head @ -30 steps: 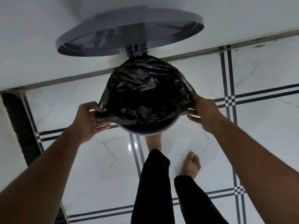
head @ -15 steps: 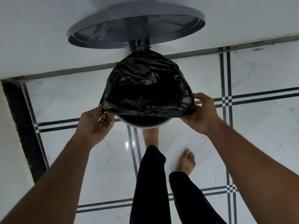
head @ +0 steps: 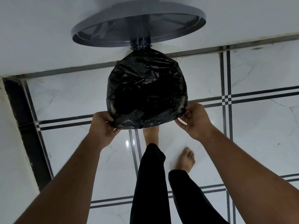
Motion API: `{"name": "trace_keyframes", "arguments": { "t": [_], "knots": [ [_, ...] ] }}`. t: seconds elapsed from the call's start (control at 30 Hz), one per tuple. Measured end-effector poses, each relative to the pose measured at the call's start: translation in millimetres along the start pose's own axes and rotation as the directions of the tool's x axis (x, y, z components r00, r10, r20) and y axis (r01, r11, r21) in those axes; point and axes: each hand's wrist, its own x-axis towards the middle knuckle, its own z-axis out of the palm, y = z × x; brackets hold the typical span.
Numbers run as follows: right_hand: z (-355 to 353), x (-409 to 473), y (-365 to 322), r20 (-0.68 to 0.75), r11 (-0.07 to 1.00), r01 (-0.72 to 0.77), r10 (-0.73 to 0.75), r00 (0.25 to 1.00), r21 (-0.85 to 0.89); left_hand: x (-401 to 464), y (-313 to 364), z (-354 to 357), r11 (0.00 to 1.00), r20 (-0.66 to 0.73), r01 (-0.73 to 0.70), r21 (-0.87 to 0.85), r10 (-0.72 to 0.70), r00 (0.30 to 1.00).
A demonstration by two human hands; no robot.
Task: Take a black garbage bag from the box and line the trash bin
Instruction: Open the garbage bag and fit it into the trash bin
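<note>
Since the earlier frame, the black garbage bag [head: 146,91] has been pulled down over the near rim of the trash bin and now hides it. Left hand [head: 103,125] and right hand [head: 195,120] each pinch the bag's edge. Above, the grey lid [head: 139,21] stands open.

A glossy white marble-patterned tiled floor [head: 258,135], crossed by paired dark inlay stripes [head: 265,96], met a plain white wall [head: 48,38] along a grey skirting strip [head: 72,71]; bare feet [head: 186,160] and black trouser legs [head: 150,183] stood on it.
</note>
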Motion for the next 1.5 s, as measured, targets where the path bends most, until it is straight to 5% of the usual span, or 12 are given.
{"name": "trace_keyframes", "arguments": {
  "t": [0.23, 0.4, 0.6, 0.93, 1.0, 1.1, 1.23, 1.5],
  "knots": [
    [6, -5, 31, -0.179, 0.971, 0.101, -0.142, 0.974, -0.218, 23, -45, -4, 0.978, -0.207, -0.071, 0.198, 0.112, 0.972],
    [10, 5, 44, -0.337, 0.919, 0.127, -0.262, 0.905, -0.374, 30, -64, 5, 0.901, -0.477, -0.101, 0.422, 0.315, 0.821],
    [18, 13, 21, -0.297, 0.993, 0.047, -0.079, 0.952, -0.112, 33, -48, 12, 0.993, -0.277, -0.096, 0.072, 0.112, 0.954],
    [22, 6, 4, -0.31, 0.979, 0.087, -0.142, 0.94, -0.185, 41, 27, 7, 0.975, -0.259, -0.103, 0.195, 0.152, 0.954],
    [31, -3, 2, -0.347, 0.941, 0.195, -0.288, 0.893, -0.277, 34, 30, 16, 0.91, -0.301, -0.259, 0.324, 0.359, 0.884],
    [49, -25, -1, -0.305, 0.863, 0.333, -0.457, 0.836, -0.38, 26, 26, 21, 0.659, -0.183, -0.499, 0.563, 0.688, 0.702],
    [68, -41, 3, -0.131, 0.803, 0.415, -0.509, 0.85, -0.428, 31, 24, 22, 0.35, 0.029, -0.521, 0.779, 0.809, 0.587],
    [69, -31, 6, -0.124, 0.808, 0.416, -0.505, 0.854, -0.418, 39, 63, 32, 0.687, 0.028, -0.396, 0.61, 0.481, 0.876]
  ]
}}
